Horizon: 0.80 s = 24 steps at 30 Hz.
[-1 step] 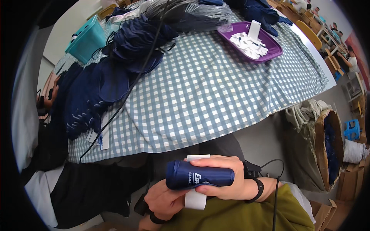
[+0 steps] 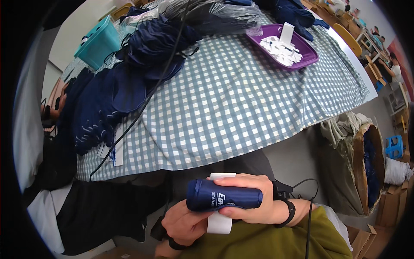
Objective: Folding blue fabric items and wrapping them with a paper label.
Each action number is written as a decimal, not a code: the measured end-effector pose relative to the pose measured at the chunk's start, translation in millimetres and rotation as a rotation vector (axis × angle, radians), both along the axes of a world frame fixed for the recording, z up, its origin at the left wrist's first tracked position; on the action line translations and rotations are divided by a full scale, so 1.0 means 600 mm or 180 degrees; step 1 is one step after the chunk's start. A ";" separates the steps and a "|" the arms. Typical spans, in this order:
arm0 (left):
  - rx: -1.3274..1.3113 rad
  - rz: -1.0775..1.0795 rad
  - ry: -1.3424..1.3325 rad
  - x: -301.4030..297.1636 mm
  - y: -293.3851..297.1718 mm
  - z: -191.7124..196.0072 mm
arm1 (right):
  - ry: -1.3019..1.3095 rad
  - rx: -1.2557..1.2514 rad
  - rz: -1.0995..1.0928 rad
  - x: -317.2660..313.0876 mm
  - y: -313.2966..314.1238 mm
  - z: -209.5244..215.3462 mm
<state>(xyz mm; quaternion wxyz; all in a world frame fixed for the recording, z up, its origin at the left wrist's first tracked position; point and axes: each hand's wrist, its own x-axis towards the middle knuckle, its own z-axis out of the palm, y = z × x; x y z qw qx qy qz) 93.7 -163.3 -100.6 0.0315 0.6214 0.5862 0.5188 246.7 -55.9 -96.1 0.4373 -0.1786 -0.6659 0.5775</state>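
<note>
My right hand (image 2: pixel 252 194) is closed around a rolled navy fabric piece (image 2: pixel 202 196) with white lettering. Its fingers lie along the far side, its thumb along the near side. A white paper strip (image 2: pixel 219 223) runs under the roll; one end hangs toward me, and the other end shows beyond the far side. My left hand (image 2: pixel 185 223) is curled below the roll's left end. Its fingers meet the strip where it comes out from under the fabric; the fingertips are partly hidden.
The checkered tablecloth (image 2: pixel 224 99) covers the table ahead. A purple tray (image 2: pixel 297 64) holds white paper strips. Navy fabric pieces (image 2: pixel 97 103) pile up at left by a teal basket (image 2: pixel 98 43). A black cord (image 2: pixel 144 105) crosses the view. At right stands an open carton (image 2: pixel 360 172).
</note>
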 end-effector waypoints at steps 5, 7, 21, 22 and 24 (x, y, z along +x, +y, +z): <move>0.0638 0.0327 0.0090 -0.012 -0.021 -0.032 | -0.0138 -0.0267 0.0139 -0.012 -0.012 -0.013; 0.0739 0.0530 0.0303 -0.013 -0.001 -0.013 | -0.0157 -0.0516 0.0105 -0.015 -0.014 -0.017; 0.0396 -0.0387 0.0146 -0.028 0.037 0.018 | 0.0037 -0.1379 0.0572 -0.014 -0.020 -0.033; 0.0390 -0.0380 0.0148 -0.025 0.037 0.015 | 0.0190 -0.1552 0.0646 -0.014 -0.021 -0.038; 0.0406 -0.0182 -0.0192 -0.014 0.032 0.006 | -0.0168 -0.1279 0.0550 -0.013 -0.021 -0.042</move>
